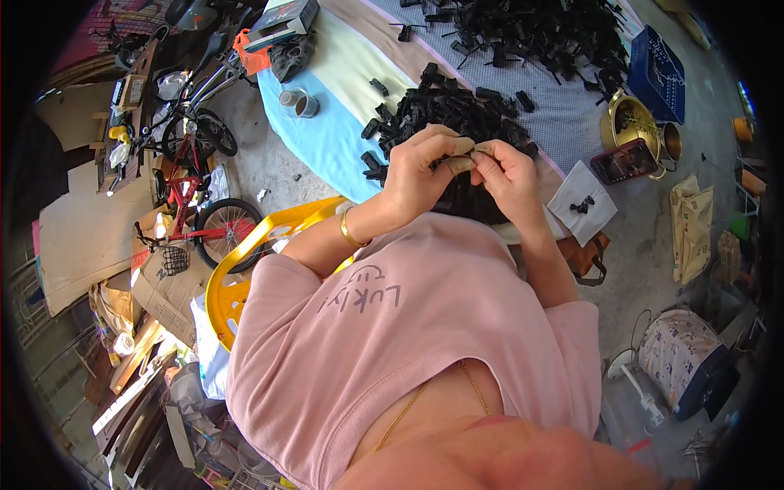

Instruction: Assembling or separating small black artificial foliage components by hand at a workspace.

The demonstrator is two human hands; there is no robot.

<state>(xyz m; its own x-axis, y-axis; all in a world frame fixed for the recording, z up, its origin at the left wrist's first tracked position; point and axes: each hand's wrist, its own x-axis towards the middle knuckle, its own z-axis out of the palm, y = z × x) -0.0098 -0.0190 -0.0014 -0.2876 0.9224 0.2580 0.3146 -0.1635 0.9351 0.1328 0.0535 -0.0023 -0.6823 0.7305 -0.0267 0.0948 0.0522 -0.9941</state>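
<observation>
My left hand [418, 173] and my right hand [508, 181] meet in front of my chest, their fingertips pinched together. Tan covers wrap some of the fingertips. Whatever small piece sits between them is too hidden to name. Just beyond and beneath the hands lies a heap of small black plastic parts [433, 110]. A much larger pile of similar black parts [543, 37] spreads farther back on the striped cloth [351, 61]. To the right of my right hand, several tiny black pieces [582, 205] rest on a white paper sheet [596, 184].
At right are a phone [624, 162] leaning by a brass-coloured pot [625, 114] and a blue basket [658, 75]. Cups [306, 106] stand on the cloth's left side. A yellow plastic chair [219, 290] and a red bicycle [186, 196] are at left, near cardboard [82, 237].
</observation>
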